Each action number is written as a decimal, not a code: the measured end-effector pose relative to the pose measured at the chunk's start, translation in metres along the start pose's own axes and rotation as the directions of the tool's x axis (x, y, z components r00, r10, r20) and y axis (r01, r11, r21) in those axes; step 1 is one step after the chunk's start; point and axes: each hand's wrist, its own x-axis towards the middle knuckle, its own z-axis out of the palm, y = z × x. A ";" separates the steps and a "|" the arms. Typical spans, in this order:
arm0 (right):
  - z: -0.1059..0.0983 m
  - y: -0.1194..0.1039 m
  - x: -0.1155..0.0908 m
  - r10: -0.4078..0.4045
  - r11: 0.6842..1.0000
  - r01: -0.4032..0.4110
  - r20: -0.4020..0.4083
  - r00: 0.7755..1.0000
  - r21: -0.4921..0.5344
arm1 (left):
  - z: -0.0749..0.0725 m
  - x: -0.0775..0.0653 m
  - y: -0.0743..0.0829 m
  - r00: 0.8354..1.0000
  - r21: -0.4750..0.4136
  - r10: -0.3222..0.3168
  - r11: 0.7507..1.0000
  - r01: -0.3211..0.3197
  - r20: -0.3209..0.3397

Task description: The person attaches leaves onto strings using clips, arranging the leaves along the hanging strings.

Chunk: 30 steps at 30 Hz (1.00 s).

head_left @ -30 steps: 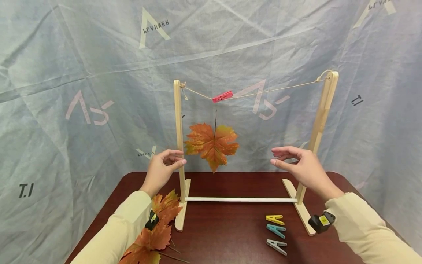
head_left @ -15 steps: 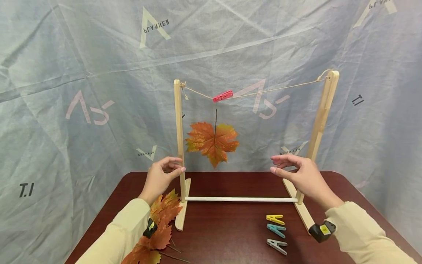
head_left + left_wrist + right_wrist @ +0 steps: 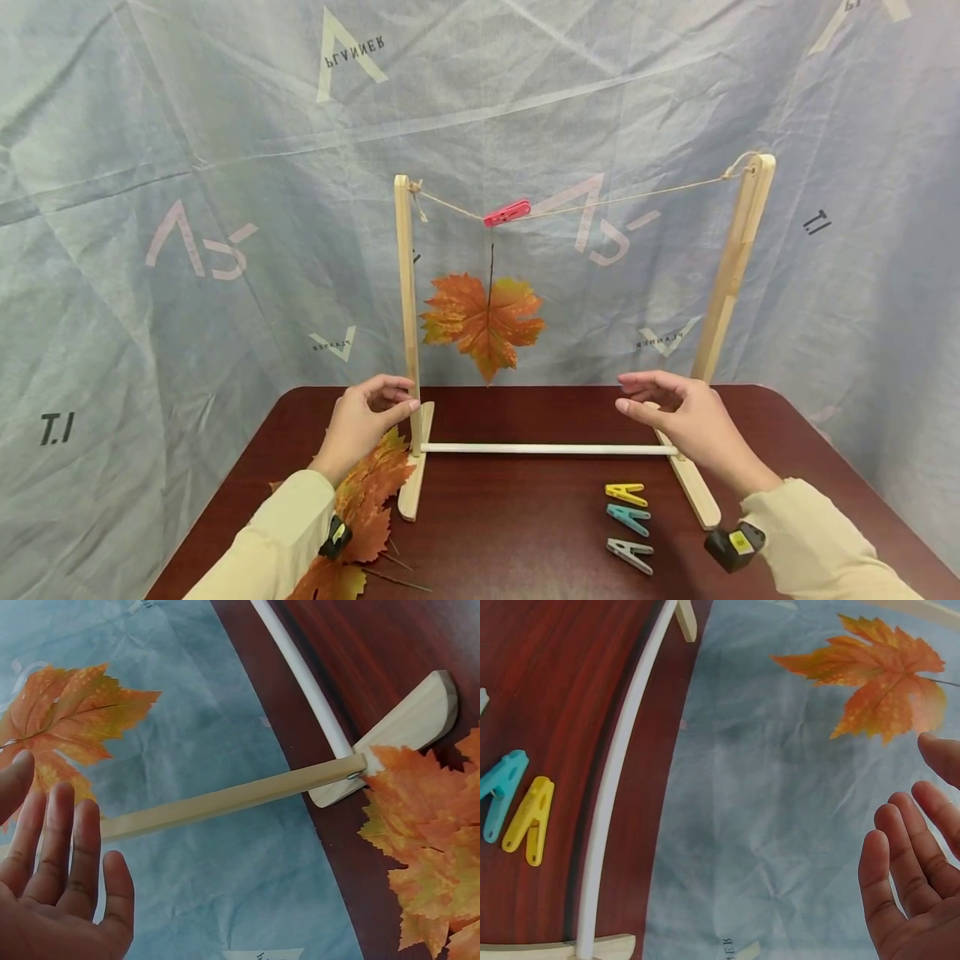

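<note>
An orange maple leaf [image 3: 483, 321] hangs by its stem below a red clothespin [image 3: 507, 213] on a twine line [image 3: 630, 197]. My left hand [image 3: 365, 425] is beside the rack's left wooden post [image 3: 406, 283], fingers relaxed and holding nothing; whether it touches the post I cannot tell. My right hand [image 3: 686, 417] hovers by the right post [image 3: 731, 275], thumb and fingers apart with nothing between them. Both palms also show bare in the wrist views. More leaves [image 3: 375, 492] lie on the table under my left forearm, partly hidden by it.
Yellow [image 3: 626, 494], blue [image 3: 628, 519] and grey [image 3: 631, 554] clothespins lie in a column on the dark red table [image 3: 517, 533]. A white rod [image 3: 547, 449] joins the rack's feet low down. A grey printed cloth [image 3: 225, 333] stands behind.
Both hands have moved down, the left away from beside the hanging leaf's level. The leaf and red clothespin stay hanging on the line; the loose clothespins lie as before.
</note>
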 end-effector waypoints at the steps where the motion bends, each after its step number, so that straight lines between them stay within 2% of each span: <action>1: 0.001 0.002 -0.001 -0.001 1.000 0.001 -0.001 1.000 0.005 | 0.001 0.000 -0.002 1.000 -0.002 -0.002 1.000 0.002 0.005; 7: 0.008 0.012 -0.005 -0.023 1.000 0.023 -0.014 1.000 0.006 | 0.005 -0.004 -0.012 1.000 0.009 -0.007 1.000 0.007 0.013; 15: 0.017 0.024 -0.013 0.015 1.000 -0.015 -0.001 1.000 -0.003 | 0.011 -0.012 -0.026 0.999 -0.014 -0.019 1.000 0.020 0.038; 27: 0.024 0.039 -0.032 0.050 0.998 -0.049 -0.009 0.999 0.042 | 0.013 -0.031 -0.043 0.996 -0.060 -0.072 0.995 0.075 0.048; 30: 0.026 0.044 -0.036 0.049 0.998 -0.049 -0.016 0.999 0.027 | 0.012 -0.036 -0.049 0.995 -0.065 -0.082 0.994 0.086 0.059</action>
